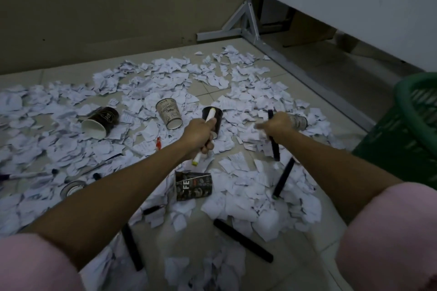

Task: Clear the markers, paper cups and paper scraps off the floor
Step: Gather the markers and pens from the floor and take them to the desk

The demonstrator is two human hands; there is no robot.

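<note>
Across the tiled floor (350, 215) lies a wide spread of torn white paper scraps (151, 82), thickest in the middle and on the left. My left hand (199, 133) is closed w/ a full grip round a white marker (205, 136); its yellow-tipped end pokes out below the fist, the other end above it, in front of a dark paper cup (215, 113). My right hand (277, 126) is closed on a black marker (274, 142) that points down toward me; index finger sticks out to the left. Just behind that hand lies a pale cup (299, 121) on its side.

Other cups among the scraps: a dark one tipped over at left (100, 121), mouth toward me, a beige printed one (169, 113) standing mouth-down, and a flattened dark printed one (193, 185) near centre. Loose black markers: one slanted right of centre (283, 178), one nearer me (243, 240), one at lower left (132, 247). A small red-orange piece (158, 143) sits btwn the cups; can't tell what it is. A green basket (416, 130) stands at far right, beside a white board on a metal stand (246, 21). Pink sleeves (35, 264) show at both bottom corners.
</note>
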